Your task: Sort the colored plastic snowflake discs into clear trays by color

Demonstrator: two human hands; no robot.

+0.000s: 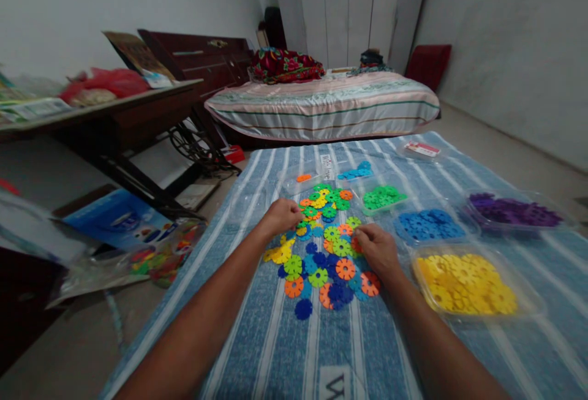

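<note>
A loose pile of notched plastic discs [341,247] in orange, lime, green, yellow and blue lies on a striped blue cloth [248,351]. At the pile's upper left edge is my left hand [282,216], its fingers closed in a pinch beside green and orange discs. My right hand [379,252] rests against the right edge, thumb and fingers pressed together by an orange disc [356,244]. What either pinch contains is hidden. Nearest my right forearm stands a clear tub of yellow discs [466,280].
Behind that tub are clear tubs of blue discs [429,225], purple discs [514,211] and green discs [383,198]. Farther back, tubs hold light blue discs [356,171] and an orange disc [303,177]. A lidded box [422,149] sits at the far right; a bed [321,106] stands beyond.
</note>
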